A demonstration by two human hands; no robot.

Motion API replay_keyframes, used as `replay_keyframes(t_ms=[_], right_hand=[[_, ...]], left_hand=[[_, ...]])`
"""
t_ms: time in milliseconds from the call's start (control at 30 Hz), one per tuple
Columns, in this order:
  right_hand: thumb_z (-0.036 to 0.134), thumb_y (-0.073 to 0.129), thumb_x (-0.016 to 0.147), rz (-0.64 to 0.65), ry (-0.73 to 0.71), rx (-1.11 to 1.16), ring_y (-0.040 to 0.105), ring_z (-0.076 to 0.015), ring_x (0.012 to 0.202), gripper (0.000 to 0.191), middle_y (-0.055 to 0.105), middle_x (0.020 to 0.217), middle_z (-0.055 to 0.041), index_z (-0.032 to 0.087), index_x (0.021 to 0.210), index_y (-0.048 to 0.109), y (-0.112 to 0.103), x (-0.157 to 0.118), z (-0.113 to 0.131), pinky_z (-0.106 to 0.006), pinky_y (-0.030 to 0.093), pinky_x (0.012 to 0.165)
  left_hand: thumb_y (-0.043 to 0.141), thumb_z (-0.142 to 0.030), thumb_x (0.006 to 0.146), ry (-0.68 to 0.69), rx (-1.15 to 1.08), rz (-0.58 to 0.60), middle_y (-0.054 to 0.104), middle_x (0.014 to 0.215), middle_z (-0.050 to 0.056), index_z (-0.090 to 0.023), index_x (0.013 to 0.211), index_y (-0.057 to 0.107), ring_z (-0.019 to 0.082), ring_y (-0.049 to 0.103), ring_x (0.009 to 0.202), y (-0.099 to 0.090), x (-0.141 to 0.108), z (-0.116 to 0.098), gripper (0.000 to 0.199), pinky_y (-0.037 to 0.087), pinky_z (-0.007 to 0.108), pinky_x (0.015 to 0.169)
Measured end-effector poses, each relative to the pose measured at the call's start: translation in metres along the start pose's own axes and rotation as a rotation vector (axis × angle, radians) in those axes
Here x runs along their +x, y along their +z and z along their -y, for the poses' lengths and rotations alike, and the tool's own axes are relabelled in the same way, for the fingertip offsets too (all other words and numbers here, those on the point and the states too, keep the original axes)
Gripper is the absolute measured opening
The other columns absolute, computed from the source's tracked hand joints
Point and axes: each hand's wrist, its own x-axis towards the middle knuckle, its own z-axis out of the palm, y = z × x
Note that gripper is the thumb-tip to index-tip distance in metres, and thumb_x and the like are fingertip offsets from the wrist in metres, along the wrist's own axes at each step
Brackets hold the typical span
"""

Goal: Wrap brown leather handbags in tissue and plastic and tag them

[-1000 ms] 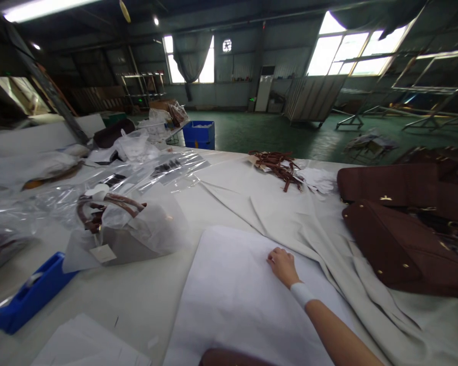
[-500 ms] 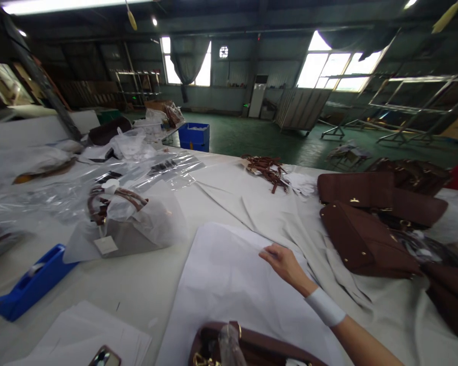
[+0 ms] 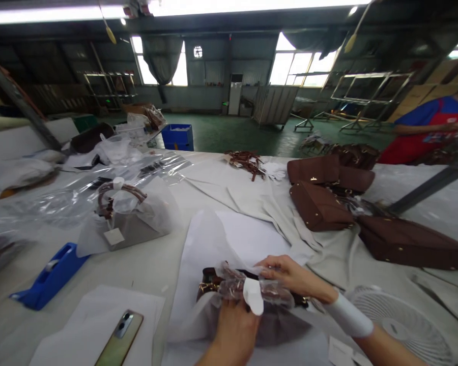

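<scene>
A brown handbag [image 3: 209, 277] sits on white sheets in front of me. Its handles [image 3: 232, 287] are wrapped in clear plastic, and a white tag [image 3: 253, 296] hangs over them. Thin translucent paper [image 3: 278, 328] covers the bag's near side. My left hand [image 3: 234, 328] is at that near side, with its fingers curled in under the wrapped handles and their tips hidden. At the far side my right hand [image 3: 286, 274], with a pale band on the wrist, pinches thin paper beside the handles.
To the left are a paper-wrapped handbag [image 3: 137, 231], a blue tape dispenser [image 3: 51, 274] and a phone [image 3: 121, 338] on paper sheets. Brown bags [image 3: 320, 203] lie to the right, near a white fan [image 3: 397, 325]. Brown straps [image 3: 246, 161] lie at the back. A person [image 3: 435, 122] stands far right.
My right hand has come down from the paper sheet to the handbag. My left hand has come into view at the bag. Paper now covers the bag's near side. The view has turned right.
</scene>
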Motion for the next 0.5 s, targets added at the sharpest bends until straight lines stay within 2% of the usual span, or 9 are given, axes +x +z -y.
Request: replay_keyframes(t_ms=[67,133,200,300,400,500], right_hand=[[0.056,0.055,0.086,0.108,0.068,0.133,0.054,-0.0139,0.066,0.045,0.065,0.075,-0.0026,0.013,0.088,0.068,0.006,-0.01,-0.003,-0.025,0.042,0.062],[0.059,0.056,0.083,0.16,0.109,0.204,0.045,-0.0099,0.057,0.048,0.057,0.065,0.0016,0.012,0.082,0.065,0.01,-0.016,-0.006,-0.022,0.034,0.054],[0.061,0.056,0.082,0.177,0.101,0.186,0.038,-0.0083,0.055,0.049,0.05,0.062,0.004,0.013,0.079,0.063,0.013,-0.022,-0.005,-0.021,0.03,0.052],[0.06,0.049,0.086,0.178,0.031,0.033,0.035,-0.0088,0.058,0.049,0.044,0.061,0.0047,0.014,0.072,0.059,0.016,-0.03,0.002,-0.022,0.029,0.052],[0.06,0.039,0.089,0.148,0.017,-0.138,0.033,-0.0095,0.057,0.054,0.041,0.059,0.0039,0.015,0.067,0.057,0.023,-0.036,0.007,-0.023,0.029,0.051],[0.06,0.035,0.088,0.078,0.053,-0.224,0.03,-0.0094,0.053,0.055,0.039,0.055,0.0034,0.016,0.059,0.052,0.03,-0.04,0.007,-0.024,0.027,0.049]], left_hand=[[0.051,-0.021,0.088,-0.012,0.002,-0.034,0.06,0.128,0.012,-0.029,0.132,0.053,0.031,0.059,0.112,-0.005,0.003,-0.004,0.044,0.052,0.053,0.095],[0.052,-0.014,0.086,-0.008,0.011,-0.088,0.065,0.119,0.012,-0.027,0.123,0.06,0.028,0.064,0.104,-0.003,0.001,-0.006,0.04,0.055,0.048,0.09],[0.052,-0.009,0.084,0.034,0.058,-0.173,0.068,0.112,0.013,-0.022,0.119,0.063,0.027,0.066,0.099,0.003,-0.004,-0.007,0.039,0.058,0.043,0.085],[0.051,-0.008,0.085,0.116,0.172,-0.298,0.069,0.11,0.016,-0.014,0.117,0.063,0.029,0.066,0.099,0.006,-0.011,-0.007,0.035,0.059,0.042,0.081],[0.051,-0.015,0.089,0.178,0.223,-0.322,0.066,0.115,0.017,-0.016,0.126,0.057,0.029,0.064,0.106,-0.013,-0.008,-0.011,0.038,0.056,0.046,0.088],[0.046,-0.018,0.092,0.247,0.215,-0.26,0.063,0.121,0.016,-0.018,0.132,0.051,0.027,0.062,0.11,-0.042,0.006,-0.018,0.041,0.052,0.048,0.094]])
